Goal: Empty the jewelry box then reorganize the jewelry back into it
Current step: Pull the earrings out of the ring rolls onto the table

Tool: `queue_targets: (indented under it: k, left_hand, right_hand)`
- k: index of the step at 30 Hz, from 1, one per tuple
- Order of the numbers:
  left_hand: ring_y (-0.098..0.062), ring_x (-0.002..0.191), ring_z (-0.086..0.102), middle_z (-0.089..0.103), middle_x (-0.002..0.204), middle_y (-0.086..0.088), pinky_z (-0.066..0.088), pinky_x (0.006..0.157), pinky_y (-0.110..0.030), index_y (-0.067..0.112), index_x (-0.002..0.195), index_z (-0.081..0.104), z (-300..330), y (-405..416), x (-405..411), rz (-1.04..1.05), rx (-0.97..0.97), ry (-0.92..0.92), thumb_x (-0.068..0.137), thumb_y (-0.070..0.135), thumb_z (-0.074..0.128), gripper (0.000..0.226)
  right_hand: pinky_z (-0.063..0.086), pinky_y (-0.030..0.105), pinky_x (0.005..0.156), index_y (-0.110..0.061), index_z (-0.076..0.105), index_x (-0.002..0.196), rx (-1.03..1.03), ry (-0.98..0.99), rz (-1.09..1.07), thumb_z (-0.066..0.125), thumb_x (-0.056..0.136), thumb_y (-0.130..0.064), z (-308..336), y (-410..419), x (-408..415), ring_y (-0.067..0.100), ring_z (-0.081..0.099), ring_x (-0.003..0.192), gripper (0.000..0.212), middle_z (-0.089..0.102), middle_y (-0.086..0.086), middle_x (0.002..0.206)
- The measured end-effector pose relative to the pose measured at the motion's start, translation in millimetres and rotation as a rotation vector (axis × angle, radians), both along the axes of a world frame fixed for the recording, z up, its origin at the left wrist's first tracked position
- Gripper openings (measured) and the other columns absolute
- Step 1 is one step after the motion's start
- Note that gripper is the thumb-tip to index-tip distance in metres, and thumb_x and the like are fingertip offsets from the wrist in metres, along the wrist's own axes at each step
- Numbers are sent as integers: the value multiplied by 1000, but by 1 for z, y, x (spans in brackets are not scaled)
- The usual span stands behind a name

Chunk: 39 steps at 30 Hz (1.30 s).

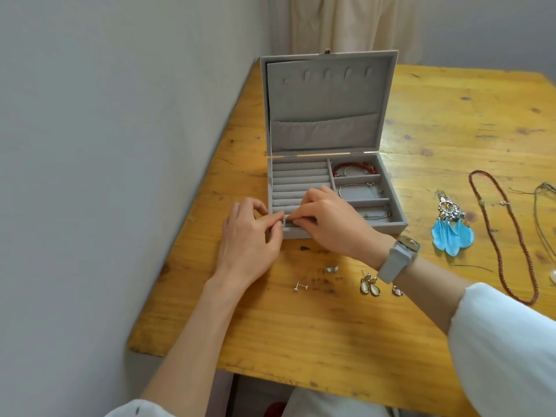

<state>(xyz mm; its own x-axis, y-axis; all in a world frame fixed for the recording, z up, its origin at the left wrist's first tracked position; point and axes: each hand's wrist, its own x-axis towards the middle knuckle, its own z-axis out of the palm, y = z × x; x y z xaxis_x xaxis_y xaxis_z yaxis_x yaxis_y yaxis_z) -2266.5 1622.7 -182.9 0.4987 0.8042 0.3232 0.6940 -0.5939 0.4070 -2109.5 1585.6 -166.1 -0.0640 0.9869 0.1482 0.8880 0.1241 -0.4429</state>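
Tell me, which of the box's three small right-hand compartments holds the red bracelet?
The rearmost one, next to the lid hinge, holds the red beaded bracelet; the two nearer compartments hold only thin silvery chains.

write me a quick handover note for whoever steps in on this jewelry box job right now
Left hand and right hand: both pinch a small stud at the front ring roll of the open jewelry box.

Done: red bead bracelet in the back right compartment, a thin bangle in the middle one, a fine chain in the front one.

Left on the table: stud earring, small silver piece, oval drop earrings, pink stone, blue feather earrings, long brown bead necklace, cord necklace at the right edge.
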Motion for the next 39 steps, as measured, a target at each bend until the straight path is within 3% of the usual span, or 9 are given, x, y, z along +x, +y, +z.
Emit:
queue_targets:
  k: [8,14,18,21,24,27,30,33,39]
  left_hand:
    - [-14,87,43,47,90,1,40,71,-32,16,97,72,1,0,-3,-21,42,34,84,25,55,23]
    - [-10,92,43,41,84,12,39,82,-26,20,97,70,18,12,7,60,-333,-50,88,22,57,16]
    - [-4,84,46,46,78,19,34,70,-20,22,93,70,35,21,12,-1,-467,76,86,23,60,12]
    - [-3,77,50,58,82,11,35,61,-17,24,82,67,39,25,14,-11,-532,107,85,22,62,6]
    - [-11,89,51,53,97,4,40,77,-25,26,83,62,32,21,14,18,-489,104,87,23,59,6]
    - [0,82,44,42,90,12,41,89,-35,27,86,58,26,1,9,41,-385,-70,88,23,57,5]
    - [9,78,41,43,85,16,40,84,-35,26,84,61,22,-30,-1,23,-330,-254,85,18,61,8]
    - [7,83,42,45,85,14,37,80,-31,27,82,64,13,-63,-9,-19,-344,-294,82,17,65,9]
    - [-6,85,39,43,82,11,21,75,-25,29,78,68,-17,-100,-8,9,-248,-180,74,29,64,5]
  right_hand:
    - [38,33,86,-19,66,97,-152,1,13,55,89,-27,7,12,5,18,45,99,16,56,-1,98]
    - [27,30,81,-22,65,90,-218,-56,64,57,87,-30,14,23,6,11,39,89,12,45,-15,79]
    - [28,31,82,-22,63,89,-199,-34,71,56,87,-29,12,22,8,12,41,91,11,48,-11,85]
    - [31,31,83,-20,63,88,-171,53,47,58,86,-28,11,15,11,11,42,89,9,50,-8,86]
    - [33,30,84,-25,59,82,-117,130,26,59,86,-28,11,3,13,9,40,86,5,50,-9,86]
    - [34,27,81,-24,60,83,-56,182,19,59,86,-25,12,-20,14,5,38,83,3,51,-9,86]
    - [36,19,75,-18,61,82,-3,254,20,62,84,-17,7,-52,13,3,40,79,2,48,-10,84]
    - [35,13,71,-15,62,80,70,242,10,64,82,-17,-6,-83,9,1,40,76,4,48,-11,81]
    - [37,30,68,-19,63,77,137,1,-21,48,82,-34,-37,-121,7,13,39,77,22,53,-3,78]
